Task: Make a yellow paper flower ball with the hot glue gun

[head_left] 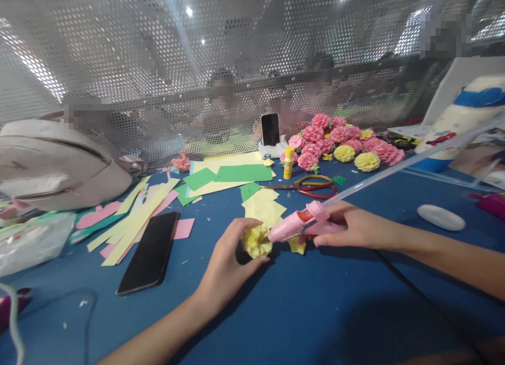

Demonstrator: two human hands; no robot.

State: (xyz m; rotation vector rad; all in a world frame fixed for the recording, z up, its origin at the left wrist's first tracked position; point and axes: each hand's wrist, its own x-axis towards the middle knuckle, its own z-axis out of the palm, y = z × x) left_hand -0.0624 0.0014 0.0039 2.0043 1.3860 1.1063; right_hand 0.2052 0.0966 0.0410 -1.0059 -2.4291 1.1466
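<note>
My left hand (226,254) is curled around a yellow paper flower (257,242), thumb and fingers on its sides, just above the blue table. In my right hand (347,225) is a pink hot glue gun (298,223), gripped by its handle. A long clear glue stick (394,168) sticks out of its back, up to the right. The gun's nozzle points left and is at the flower's right edge; whether it touches cannot be made out. Yellow paper pieces (262,207) lie just behind the flower, and a small yellow piece (297,245) lies under the gun.
Scissors (315,186) and a yellow glue stick tube (288,163) stand behind my hands, near green paper (244,173). Pink and yellow paper flowers (327,136) are piled at the back. A black phone (150,252) and paper strips lie left; a bottle (457,125) stands right.
</note>
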